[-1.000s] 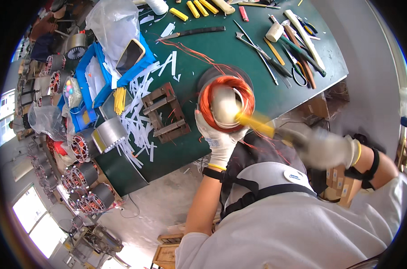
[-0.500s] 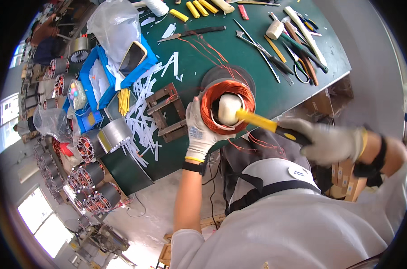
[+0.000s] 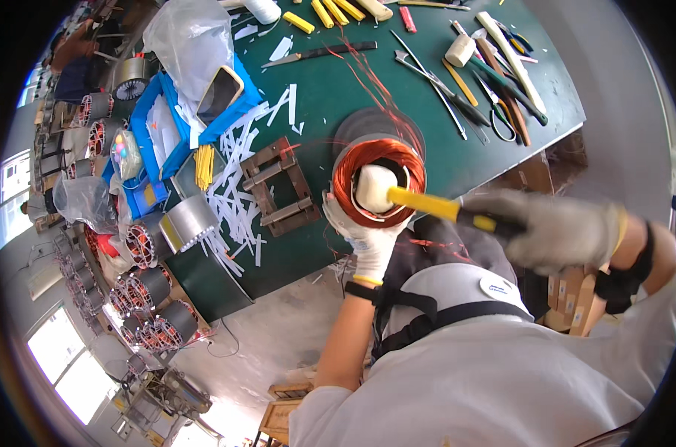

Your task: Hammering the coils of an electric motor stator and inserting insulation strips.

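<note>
Coil [image 3: 371, 152] near table edge [image 3: 528, 151] | left hand [image 3: 371, 242] cupping | right hand [image 3: 565, 231] beyond, gripping mallet [image 3: 427, 203]

At right, we see the white-gloved right hand [image 3: 565, 229] blurred; mid-frame, the round orange copper-wire coil [image 3: 345, 179] partly hides the white-gloved left hand [image 3: 366, 242]; the top edge crops a white cylindrical spool [image 3: 263, 10].

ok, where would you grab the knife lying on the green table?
By its black handle, likely the right end, coming from above. The knife lies flat with its pointed blade to the left, and loose orange wires cross around the handle's middle.
</note>
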The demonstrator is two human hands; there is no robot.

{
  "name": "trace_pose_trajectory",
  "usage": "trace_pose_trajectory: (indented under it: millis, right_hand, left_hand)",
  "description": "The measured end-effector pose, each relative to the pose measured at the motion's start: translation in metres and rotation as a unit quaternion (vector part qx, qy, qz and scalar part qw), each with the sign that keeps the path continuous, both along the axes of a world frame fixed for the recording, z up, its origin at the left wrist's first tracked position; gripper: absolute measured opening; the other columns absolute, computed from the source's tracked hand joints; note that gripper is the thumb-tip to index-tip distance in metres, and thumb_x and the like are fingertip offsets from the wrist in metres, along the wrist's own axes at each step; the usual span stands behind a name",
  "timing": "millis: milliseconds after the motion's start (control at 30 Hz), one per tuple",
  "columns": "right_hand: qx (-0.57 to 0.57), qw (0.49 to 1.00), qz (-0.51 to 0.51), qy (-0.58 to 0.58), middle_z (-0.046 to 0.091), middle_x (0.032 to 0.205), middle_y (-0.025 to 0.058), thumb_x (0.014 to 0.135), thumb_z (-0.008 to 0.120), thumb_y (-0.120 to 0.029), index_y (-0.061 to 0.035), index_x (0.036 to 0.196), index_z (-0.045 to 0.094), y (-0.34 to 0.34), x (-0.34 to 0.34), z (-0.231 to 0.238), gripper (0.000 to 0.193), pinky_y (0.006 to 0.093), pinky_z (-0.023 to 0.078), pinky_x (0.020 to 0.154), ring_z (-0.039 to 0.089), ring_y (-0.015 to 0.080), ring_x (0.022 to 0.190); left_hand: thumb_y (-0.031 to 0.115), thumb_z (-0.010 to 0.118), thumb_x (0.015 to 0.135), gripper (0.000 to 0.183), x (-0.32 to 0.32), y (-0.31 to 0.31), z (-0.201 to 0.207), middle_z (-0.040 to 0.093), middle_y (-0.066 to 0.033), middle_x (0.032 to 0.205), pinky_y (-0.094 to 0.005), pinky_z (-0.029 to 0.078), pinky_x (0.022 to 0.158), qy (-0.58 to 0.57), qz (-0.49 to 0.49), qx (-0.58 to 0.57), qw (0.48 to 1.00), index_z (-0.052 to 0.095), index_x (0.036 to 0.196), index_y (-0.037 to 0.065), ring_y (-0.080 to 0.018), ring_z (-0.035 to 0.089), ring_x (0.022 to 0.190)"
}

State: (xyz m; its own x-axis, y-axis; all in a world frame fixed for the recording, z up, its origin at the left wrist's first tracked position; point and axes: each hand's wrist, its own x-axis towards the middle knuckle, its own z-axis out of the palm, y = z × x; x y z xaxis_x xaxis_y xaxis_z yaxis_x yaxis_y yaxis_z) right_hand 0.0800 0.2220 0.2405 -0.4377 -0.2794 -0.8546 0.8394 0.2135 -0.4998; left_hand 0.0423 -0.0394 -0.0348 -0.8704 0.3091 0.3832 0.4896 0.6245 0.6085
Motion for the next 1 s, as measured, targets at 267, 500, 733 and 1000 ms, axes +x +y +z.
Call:
trace_pose_trajectory:
  millis: [267,500,733,1000]
  right_hand:
    - [0.342,0.527,-0.665,0.404,0.057,0.071,-0.0016,0.106,0.045,-0.034,0.0014,0.141,0.048,0.004,-0.080,0.026,0.050,0.0203,0.031,0.044,0.043,0.0027,0.051]
    - [0.140,0.850,-0.383,0.333,0.052,0.069,0.0022,0.095,0.051,-0.006,-0.0096,0.157,0.022,-0.012,0.011,-0.011,0.069,0.0222,0.034,0.039,0.040,0.0071,0.042]
    - [0.237,0.868,-0.278,0.336,0.053,0.068,-0.0035,0.094,0.058,-0.021,0.0008,0.138,0.048,0.047,0.007,0.014,0.049,0.0188,0.031,0.041,0.044,0.0030,0.046]
    - [0.323,0.845,-0.110,0.412,0.058,0.101,0.0054,0.090,0.053,0.001,-0.0050,0.147,0.039,-0.002,0.077,-0.085,0.060,0.0281,0.048,0.076,0.057,0.0145,0.079]
  left_hand:
    - [0.062,0.091,0.054,0.140,-0.038,-0.009,-0.001,0.030,-0.0256,0.149,-0.0547,0.030,0.112,0.018,-0.095,-0.013,0.995,0.016,0.153,-0.004,-0.0429,0.033,0.138]
    - [0.067,0.088,0.053,0.135,-0.073,0.015,0.005,0.037,-0.0278,0.144,-0.0571,0.034,0.109,0.093,-0.132,-0.001,0.987,0.024,0.148,-0.005,-0.0463,0.040,0.131]
    - [0.076,0.080,0.056,0.139,-0.057,0.004,0.022,0.036,-0.0300,0.147,-0.0610,0.031,0.110,0.017,-0.080,-0.033,0.996,0.021,0.149,-0.009,-0.0487,0.038,0.133]
    - [0.056,0.093,0.054,0.141,-0.024,0.061,0.009,0.032,-0.0300,0.148,-0.0586,0.032,0.110,-0.027,0.015,0.032,0.999,0.015,0.152,-0.009,-0.0458,0.038,0.134]
